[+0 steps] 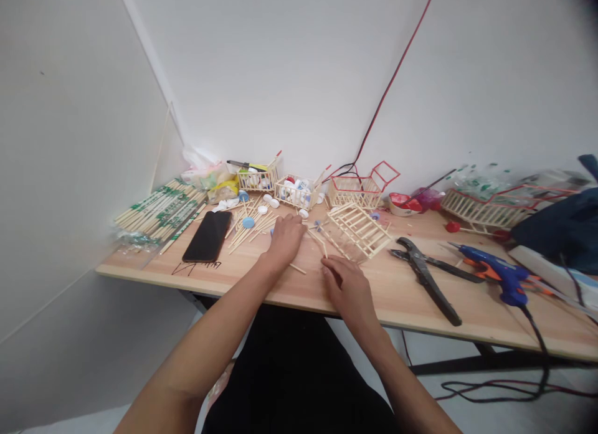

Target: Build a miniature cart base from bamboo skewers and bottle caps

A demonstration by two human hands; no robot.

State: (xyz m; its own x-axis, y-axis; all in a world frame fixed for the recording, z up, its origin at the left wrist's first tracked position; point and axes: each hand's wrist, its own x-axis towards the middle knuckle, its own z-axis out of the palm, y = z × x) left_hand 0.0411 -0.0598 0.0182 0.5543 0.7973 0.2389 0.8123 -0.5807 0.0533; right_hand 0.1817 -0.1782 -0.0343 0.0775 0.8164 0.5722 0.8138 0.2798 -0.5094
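My left hand (284, 240) rests palm down on the wooden table (261, 281), fingers curled at the edge of a scatter of loose wooden sticks (247, 230) and bottle caps (248, 222). My right hand (348, 287) lies on the table just in front of a flat ladder-like stick frame (359, 230), its fingertips touching a thin stick (324, 250). What the fingers of either hand pinch is too small to make out.
A black phone (208, 236) lies left of the sticks, with packs of wrapped chopsticks (161, 211) beyond it. Small stick baskets (295, 193) stand along the wall. Pliers (427, 277) and a blue glue gun (498, 273) lie to the right.
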